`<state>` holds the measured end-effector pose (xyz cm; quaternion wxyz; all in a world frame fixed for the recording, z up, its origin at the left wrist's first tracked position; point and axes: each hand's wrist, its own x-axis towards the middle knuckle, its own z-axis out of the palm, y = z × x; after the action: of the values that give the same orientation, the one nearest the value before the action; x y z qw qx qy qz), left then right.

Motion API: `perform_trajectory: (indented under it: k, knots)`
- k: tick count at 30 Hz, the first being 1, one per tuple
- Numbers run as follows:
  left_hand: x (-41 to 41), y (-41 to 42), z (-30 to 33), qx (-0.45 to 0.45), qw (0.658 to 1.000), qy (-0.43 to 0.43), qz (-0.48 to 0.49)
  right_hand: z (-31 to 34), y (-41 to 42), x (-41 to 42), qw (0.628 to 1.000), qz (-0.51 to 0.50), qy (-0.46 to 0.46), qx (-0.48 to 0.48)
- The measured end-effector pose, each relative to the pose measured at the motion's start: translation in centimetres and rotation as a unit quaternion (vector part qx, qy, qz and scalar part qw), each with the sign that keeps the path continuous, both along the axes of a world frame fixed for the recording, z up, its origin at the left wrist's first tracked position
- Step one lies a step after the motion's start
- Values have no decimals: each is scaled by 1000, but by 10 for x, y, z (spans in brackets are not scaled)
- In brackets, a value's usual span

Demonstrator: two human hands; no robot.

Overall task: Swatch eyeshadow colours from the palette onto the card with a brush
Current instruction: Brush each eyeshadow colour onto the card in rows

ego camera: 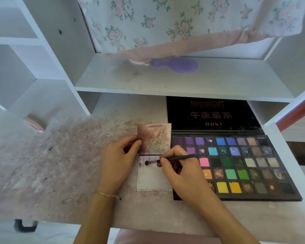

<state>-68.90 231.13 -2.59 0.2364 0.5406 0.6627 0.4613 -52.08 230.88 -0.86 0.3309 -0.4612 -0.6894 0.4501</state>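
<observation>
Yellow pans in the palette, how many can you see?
2, side by side in the palette's bottom row: a lemon yellow pan and a deeper yellow pan to its right. The right hand may hide others.

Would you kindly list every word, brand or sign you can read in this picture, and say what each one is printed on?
"MIDNIGHT": top line on the open black lid of the eyeshadow palette, faint reddish letters.
"午夜星系": middle line on the same lid.
"HDKT": bottom line on the same lid, pale letters.
The card, the brush and the purple hairbrush show no readable text.
</observation>
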Motion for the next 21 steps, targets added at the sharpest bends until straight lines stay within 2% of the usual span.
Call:
perform_trajectory:
  k: [21]
  knots:
    - [0,0,0,9,1000,6,2,2,0,-1,999,19,-38,1]
